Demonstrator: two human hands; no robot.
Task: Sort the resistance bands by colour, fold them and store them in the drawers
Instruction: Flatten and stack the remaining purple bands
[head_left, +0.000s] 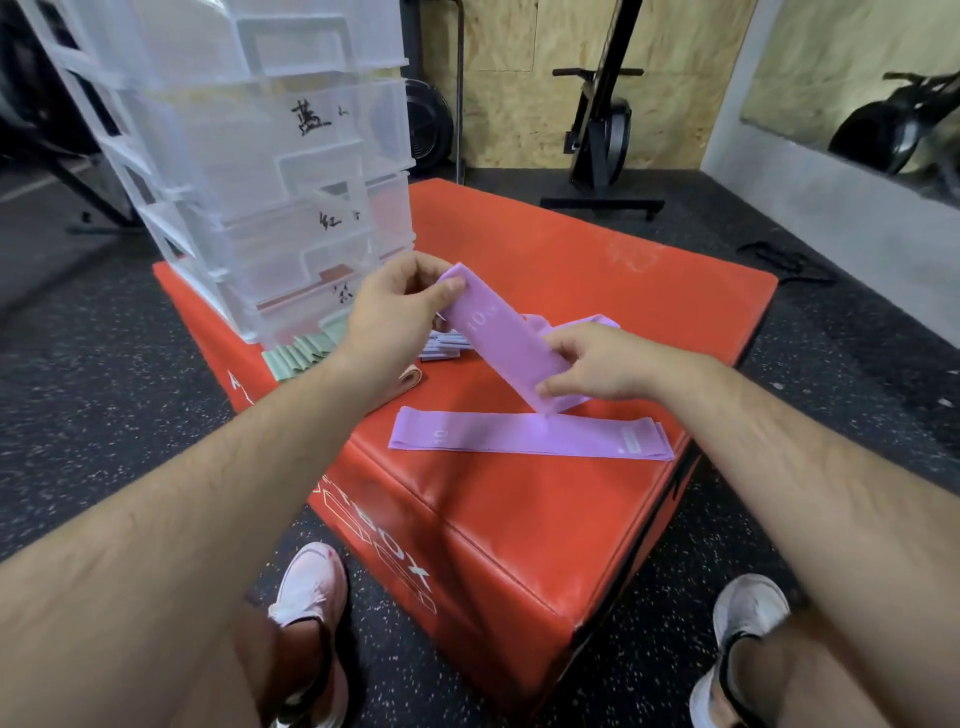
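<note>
Under my camera lies a dark speckled rubber floor (130, 364), and on it stands a red padded plyo box (519, 545) that takes up the middle of my view. At its far left corner sits a clear plastic drawer unit (249, 171), several drawers high, with handwritten characters on the drawer fronts.

A long purple resistance band (519, 435) lies flat near the box's front edge, running left to right. Above it, a second purple band (498, 338), folded to a shorter strip and printed with a "10", is held up off the box at a slant between both hands. A third purple band (589, 323) lies loosely behind it on the box.

The left hand (389, 317) pinches the upper end of the held strip, thumb on the near face and fingers curled behind. The right hand (597, 364) grips the lower end, fingers curled round its edge just above the flat band.

At the foot of the drawer unit I see a row of folded green bands (298, 356), a small stack of folded pale blue bands (441, 347) beside the left hand, and a pinkish band (410, 375) partly hidden under the left wrist.
</note>
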